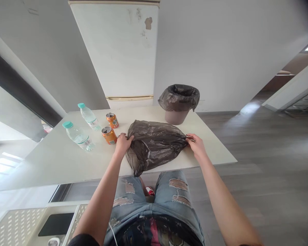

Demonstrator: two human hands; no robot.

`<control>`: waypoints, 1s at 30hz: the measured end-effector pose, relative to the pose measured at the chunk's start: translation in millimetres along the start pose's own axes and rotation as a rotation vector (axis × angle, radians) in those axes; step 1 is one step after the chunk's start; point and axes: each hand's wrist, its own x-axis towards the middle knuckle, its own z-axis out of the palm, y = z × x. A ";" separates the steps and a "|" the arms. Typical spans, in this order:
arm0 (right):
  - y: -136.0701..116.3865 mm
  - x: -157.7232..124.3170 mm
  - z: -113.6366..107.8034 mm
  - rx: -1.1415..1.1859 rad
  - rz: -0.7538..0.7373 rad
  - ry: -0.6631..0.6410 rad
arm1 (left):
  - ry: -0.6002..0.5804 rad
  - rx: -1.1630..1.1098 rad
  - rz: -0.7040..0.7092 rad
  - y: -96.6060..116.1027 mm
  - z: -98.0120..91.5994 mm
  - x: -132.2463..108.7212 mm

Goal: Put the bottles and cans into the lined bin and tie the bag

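A dark translucent garbage bag (159, 143) is stretched sideways over the front of the white table, one corner drooping past the edge. My left hand (123, 143) pinches its left end, and my right hand (195, 145) grips the gathered right end. Close to my left hand stand two orange soda cans, the nearer can (109, 135) and the farther can (112, 120). Behind the bag, to the right, is a pinkish trash bin (175, 117) with a dark bag liner (179, 97) folded over its rim.
Two clear plastic bottles with teal caps, one nearer (78, 137) and one farther (89, 117), stand on the left of the white table (48, 164). A white refrigerator (123, 51) rises behind the table. A perforated organizer (17, 222) holds a dark flat object at lower left.
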 end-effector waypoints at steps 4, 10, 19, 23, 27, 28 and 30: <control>-11.2 -11.4 1.7 -0.197 -0.301 0.114 | 0.154 0.178 -0.043 57.4 5.1 -30.0; -48.3 -38.8 14.1 -0.508 -0.758 -0.168 | -0.157 0.335 0.337 98.6 49.0 -73.9; -19.3 -24.5 18.9 -0.908 -0.574 -0.530 | -0.284 0.514 0.259 10.7 31.4 -78.4; -6.9 -20.1 15.4 -0.927 -0.604 -0.551 | -0.312 0.491 0.261 -8.4 26.2 -77.4; -3.0 -19.8 14.2 -0.923 -0.613 -0.565 | -0.338 0.485 0.247 -13.9 18.3 -70.0; -1.9 -19.7 14.0 -0.914 -0.614 -0.571 | -0.347 0.493 0.237 -11.9 15.9 -67.8; 0.5 -19.7 13.4 -0.879 -0.627 -0.540 | -0.347 0.496 0.222 -1.6 11.5 -63.7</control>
